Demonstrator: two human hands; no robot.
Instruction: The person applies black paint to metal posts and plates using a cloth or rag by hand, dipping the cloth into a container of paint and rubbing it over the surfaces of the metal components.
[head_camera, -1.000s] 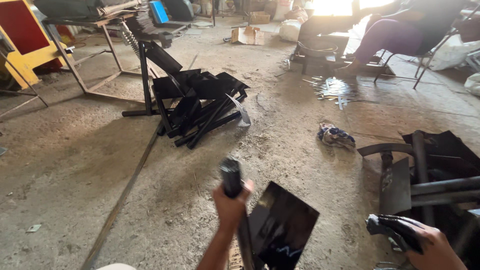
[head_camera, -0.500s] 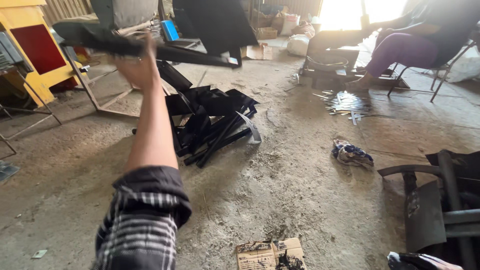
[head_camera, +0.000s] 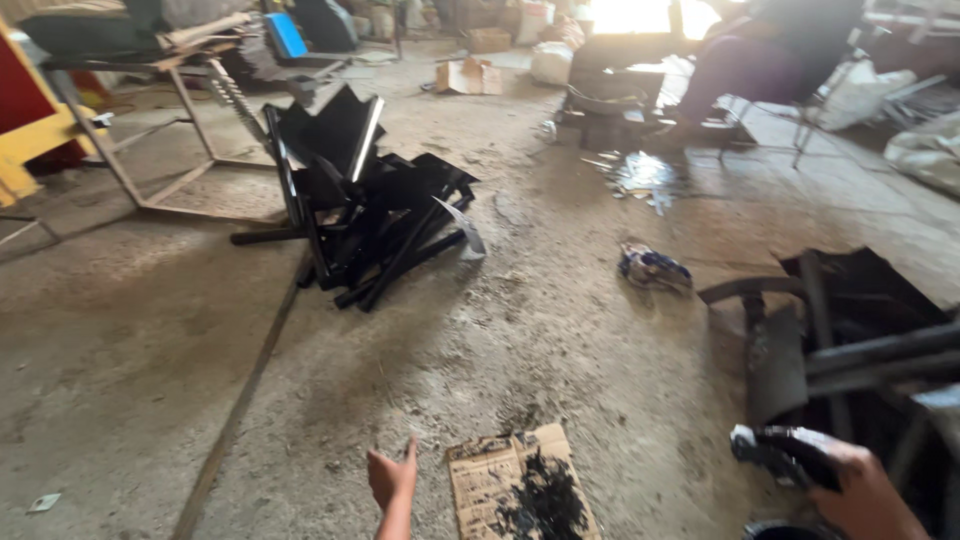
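Your left hand (head_camera: 392, 478) hangs open and empty just left of the cardboard (head_camera: 520, 485), while your right hand (head_camera: 862, 490) grips a dark rag (head_camera: 782, 450) far right.

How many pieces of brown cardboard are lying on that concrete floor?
2. One flat brown cardboard sheet, smeared black, lies just right of the person's empty left hand. One crumpled brown cardboard piece lies far back. More may be hidden in the clutter.
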